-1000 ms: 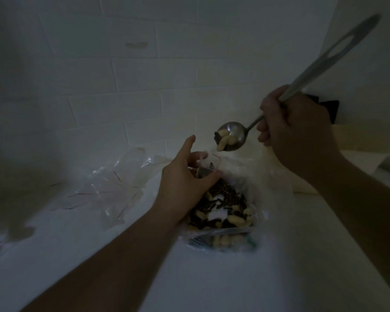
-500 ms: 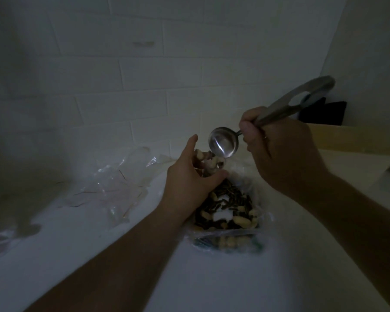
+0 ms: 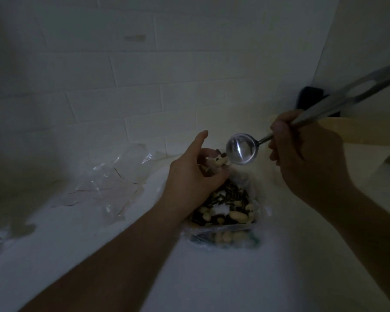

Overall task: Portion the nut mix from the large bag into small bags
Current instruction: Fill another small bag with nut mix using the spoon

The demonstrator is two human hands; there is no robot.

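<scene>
A clear bag of nut mix (image 3: 225, 208) lies on the white counter (image 3: 212, 278), full of pale nuts and dark pieces. My left hand (image 3: 189, 176) grips a small clear bag (image 3: 214, 165) just above it, with a few nuts showing at the small bag's mouth. My right hand (image 3: 306, 154) holds a metal spoon (image 3: 241, 148) by its long handle. The spoon's bowl is tipped over, its rounded back facing me, right beside the small bag's opening.
A heap of empty clear small bags (image 3: 108, 185) lies to the left on the counter. A white tiled wall (image 3: 144, 86) runs behind. A dark object (image 3: 311, 100) stands in the right corner above a pale ledge (image 3: 358, 131).
The spoon came down from the upper right with nuts in it and tipped over at the small bag's mouth. Its nuts are now in the small bag. My left hand stayed put.
</scene>
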